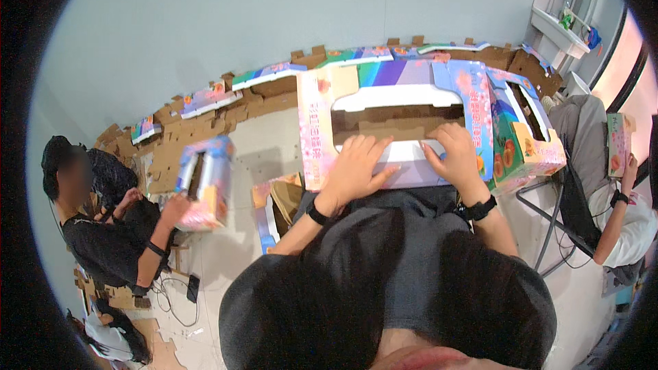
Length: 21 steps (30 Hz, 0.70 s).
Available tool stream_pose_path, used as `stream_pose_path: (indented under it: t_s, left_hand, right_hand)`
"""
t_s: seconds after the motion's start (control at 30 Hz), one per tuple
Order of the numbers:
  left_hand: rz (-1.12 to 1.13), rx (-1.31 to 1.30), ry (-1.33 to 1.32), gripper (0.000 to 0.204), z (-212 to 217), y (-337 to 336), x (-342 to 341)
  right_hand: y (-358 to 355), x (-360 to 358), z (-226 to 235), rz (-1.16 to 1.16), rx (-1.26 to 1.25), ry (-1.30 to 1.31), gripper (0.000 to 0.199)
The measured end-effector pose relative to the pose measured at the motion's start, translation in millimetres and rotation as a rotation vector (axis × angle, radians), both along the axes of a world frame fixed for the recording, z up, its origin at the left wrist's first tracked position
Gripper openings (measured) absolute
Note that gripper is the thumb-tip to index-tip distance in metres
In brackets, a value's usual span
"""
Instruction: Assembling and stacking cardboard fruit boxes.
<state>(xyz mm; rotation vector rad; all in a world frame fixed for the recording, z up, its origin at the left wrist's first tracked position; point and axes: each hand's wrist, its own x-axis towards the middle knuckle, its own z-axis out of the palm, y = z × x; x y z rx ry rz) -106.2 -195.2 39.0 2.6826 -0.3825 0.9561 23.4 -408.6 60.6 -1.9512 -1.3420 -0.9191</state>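
A colourful cardboard box (411,72) with a large window edged by white flaps lies in front of my lap. Through the window its brown inside shows. My left hand (356,168) grips the window's near edge, fingers over the rim and thumb on the white and purple side. On the same edge, farther right, my right hand (452,157) takes hold with fingers bent over it and thumb on the white flap. Both wrists wear dark bands. What the fingertips touch inside is partly hidden.
Another printed box (524,120) stands against the right end. An open box (264,223) is by my left forearm. At left a co-worker (103,233) handles a box (205,181); another person (627,226) at right holds one. Brown cardboard pieces (267,103) line the wall.
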Motion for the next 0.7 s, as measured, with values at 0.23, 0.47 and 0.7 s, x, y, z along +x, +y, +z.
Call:
stream_pose_path:
  t_s: [0.23, 0.47, 0.7]
  left_hand:
    - [-0.025, -0.024, 0.033, 0.059, 3.2, -1.5, -0.1]
    - [-0.008, -0.018, 0.04, 0.057, 2.4, -3.0, 0.7]
    - [-0.019, -0.021, 0.001, 0.057, 2.9, -2.7, 1.0]
  right_hand:
    - [-0.6, -1.1, 0.0, -0.068, -0.102, 0.045, 0.026]
    - [-3.0, -1.6, -0.2, -0.066, -0.093, 0.024, 0.021]
    - [-1.3, -1.1, 0.6, -0.049, -0.092, 0.022, 0.025]
